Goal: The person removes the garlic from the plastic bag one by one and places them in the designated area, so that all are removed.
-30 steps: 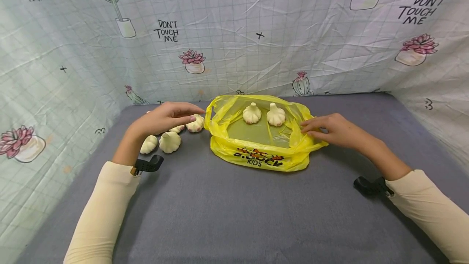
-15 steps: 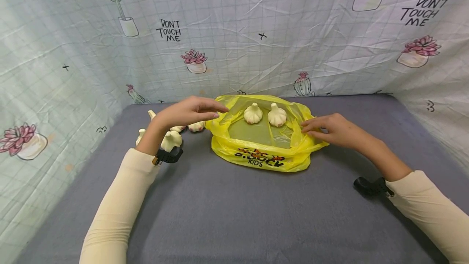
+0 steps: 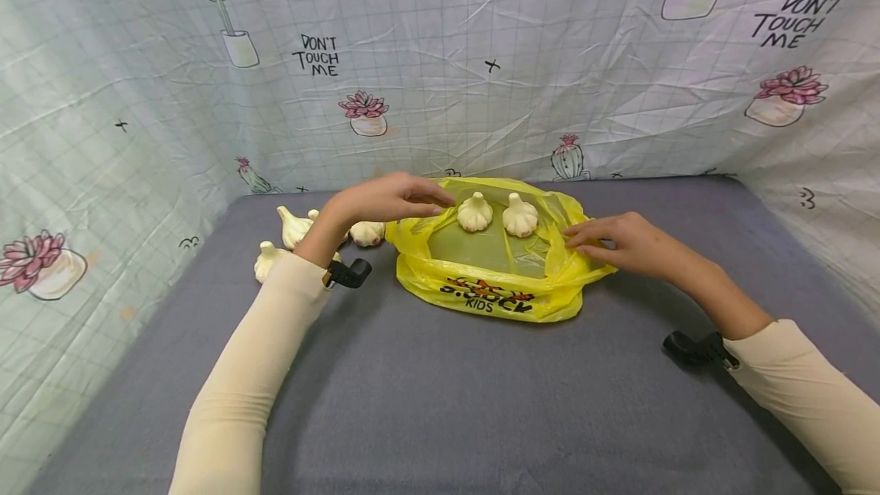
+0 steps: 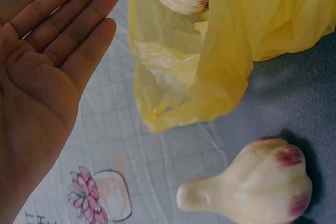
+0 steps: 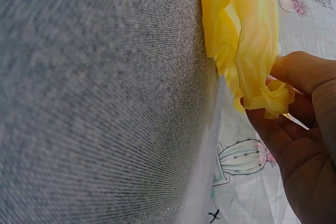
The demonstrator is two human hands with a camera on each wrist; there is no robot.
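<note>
A yellow plastic bag lies open-mouthed on the grey table. Inside it, side by side, are two garlic bulbs. My left hand hovers over the bag's left rim, fingers extended; the left wrist view shows the bare palm beside the yellow plastic. At the other end, my right hand pinches the bag's right edge, and the right wrist view has the gathered plastic between thumb and fingers. Several more garlic bulbs lie left of the bag, partly hidden by the left arm.
One loose garlic bulb sits close to the bag's left side. A printed cloth hangs as a wall behind and beside the grey table. Black wrist cameras jut from both sleeves.
My left hand has moved right, from above the loose garlic bulbs to over the bag's left rim. The right hand stays at the bag's edge, and the two bulbs inside have not moved.
</note>
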